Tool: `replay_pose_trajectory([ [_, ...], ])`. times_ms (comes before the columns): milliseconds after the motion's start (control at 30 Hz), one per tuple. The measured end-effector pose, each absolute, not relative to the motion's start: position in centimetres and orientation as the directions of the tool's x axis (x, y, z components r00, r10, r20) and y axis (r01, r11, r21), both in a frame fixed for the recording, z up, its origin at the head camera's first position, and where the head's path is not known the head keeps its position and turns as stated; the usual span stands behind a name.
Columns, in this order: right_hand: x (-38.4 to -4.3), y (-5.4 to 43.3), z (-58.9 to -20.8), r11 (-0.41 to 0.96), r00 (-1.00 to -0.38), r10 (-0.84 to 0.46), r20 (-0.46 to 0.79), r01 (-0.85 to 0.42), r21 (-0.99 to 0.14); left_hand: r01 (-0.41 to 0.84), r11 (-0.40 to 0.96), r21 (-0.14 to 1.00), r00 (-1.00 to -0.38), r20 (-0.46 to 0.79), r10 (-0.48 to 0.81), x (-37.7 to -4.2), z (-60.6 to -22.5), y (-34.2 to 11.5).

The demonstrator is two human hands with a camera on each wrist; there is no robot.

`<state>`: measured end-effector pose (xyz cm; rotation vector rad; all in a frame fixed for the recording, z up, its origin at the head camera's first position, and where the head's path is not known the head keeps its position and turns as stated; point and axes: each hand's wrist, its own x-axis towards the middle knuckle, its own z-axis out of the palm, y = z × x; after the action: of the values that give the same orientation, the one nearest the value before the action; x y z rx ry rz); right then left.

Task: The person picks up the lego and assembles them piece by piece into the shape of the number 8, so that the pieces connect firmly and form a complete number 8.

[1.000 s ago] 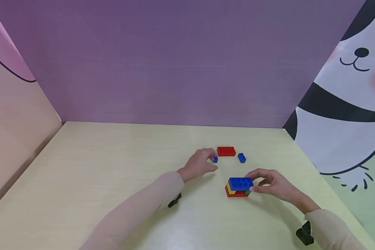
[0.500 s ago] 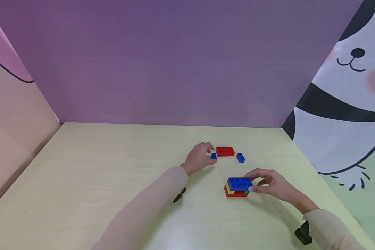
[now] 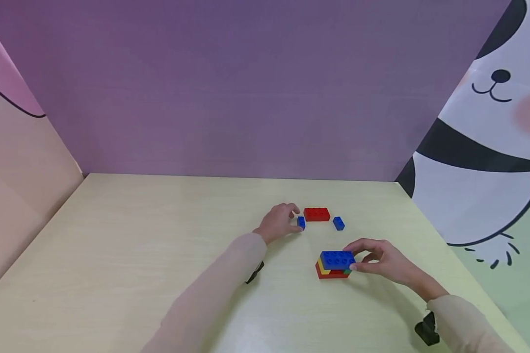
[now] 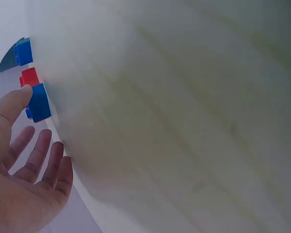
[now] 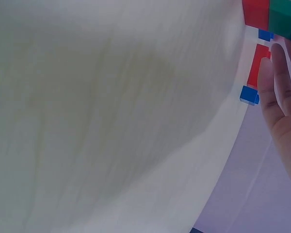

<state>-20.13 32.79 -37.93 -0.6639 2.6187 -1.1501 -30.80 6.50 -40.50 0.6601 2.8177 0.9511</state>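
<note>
My left hand is beside a small blue toy brick, its thumb right at the brick's near side and its other fingers apart from it. In the left wrist view the thumb tip overlaps that brick while the fingers spread loosely below. My right hand pinches the right end of a brick stack between thumb and fingers. The stack has a blue brick on top, yellow and green ones in the middle and a red base. In the right wrist view only its red, green and blue end shows.
A red brick lies behind the stack, just right of the left hand. Another small blue brick lies to its right. A purple wall rises at the table's back edge, with a panda-printed panel on the right.
My left hand has shifted slightly away from me, and its thumb has come up to the small blue brick. My right hand keeps its hold on the stack.
</note>
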Motion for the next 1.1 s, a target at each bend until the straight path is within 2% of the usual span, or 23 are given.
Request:
replay_pose_trajectory([
  [633,-20.13,32.67,-37.77,0.588,-0.870,-0.493,0.009,-0.341,-0.733,0.403,0.750,0.524,-0.900,0.080,0.428,-30.83,-40.76,6.90],
  [1100,-20.19,32.46,-37.78,0.591,-0.870,-0.493,0.014,-0.347,-0.729,0.371,0.726,0.578,-0.910,0.068,0.410,-30.85,-40.83,6.84],
])
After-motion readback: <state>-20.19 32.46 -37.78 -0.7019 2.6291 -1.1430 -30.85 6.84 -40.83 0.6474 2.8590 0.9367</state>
